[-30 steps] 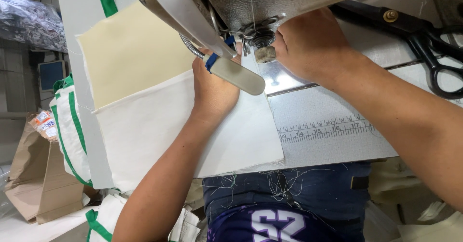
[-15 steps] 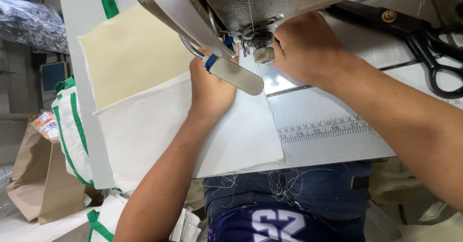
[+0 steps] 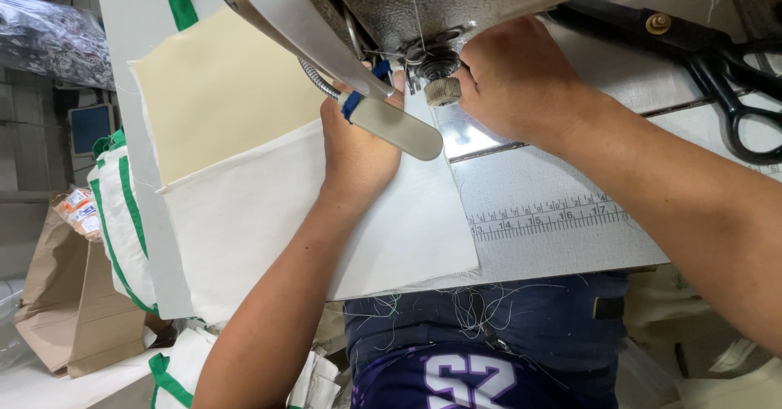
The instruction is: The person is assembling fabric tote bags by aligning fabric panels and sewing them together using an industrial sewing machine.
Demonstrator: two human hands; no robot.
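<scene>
Under the sewing machine head (image 3: 489, 2), both bare hands are at work on the table (image 3: 570, 246). Left hand (image 3: 358, 144) lies flat, palm down and fingers together, pressing on the white cloth panel (image 3: 269, 222); its fingertips run in beneath the machine's pale lever arm (image 3: 326, 50) and are partly hidden there. That white panel sits at the near left of the table, its near edge hanging just over the table's rim, and it overlaps a cream cloth piece (image 3: 220, 91) lying farther off. Right hand (image 3: 521, 79) is curled right beside the presser foot area (image 3: 440, 83), knuckles up; whether its fingers pinch anything I cannot tell, since the machine covers them. A printed ruler strip (image 3: 546, 217) runs along the table near the right forearm. Black scissors (image 3: 725, 75) rest at the far right, well apart from both hands. Off the table's left side, white cloth with green trim (image 3: 122, 213) hangs, and a brown paper bag (image 3: 73, 311) stands on the floor.
</scene>
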